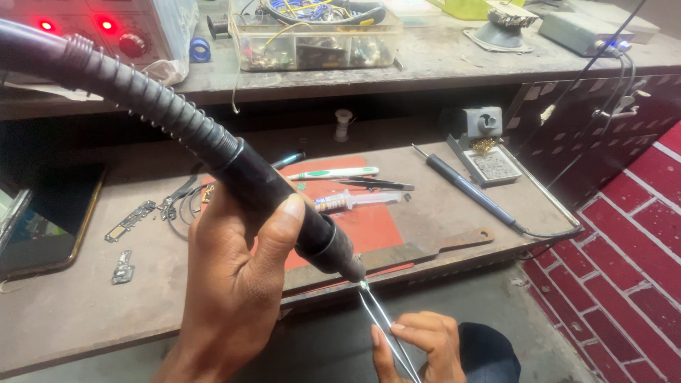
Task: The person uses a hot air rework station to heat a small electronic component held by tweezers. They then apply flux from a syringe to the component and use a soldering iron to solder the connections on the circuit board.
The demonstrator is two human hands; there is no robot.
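Your left hand (234, 298) grips the black hot-air handle (284, 206), nozzle aimed at the tweezers (386, 326) pinched in your right hand (418, 344) below the worktop (71, 305) edge. You're seemingly heating the tips; next, hold both steady.
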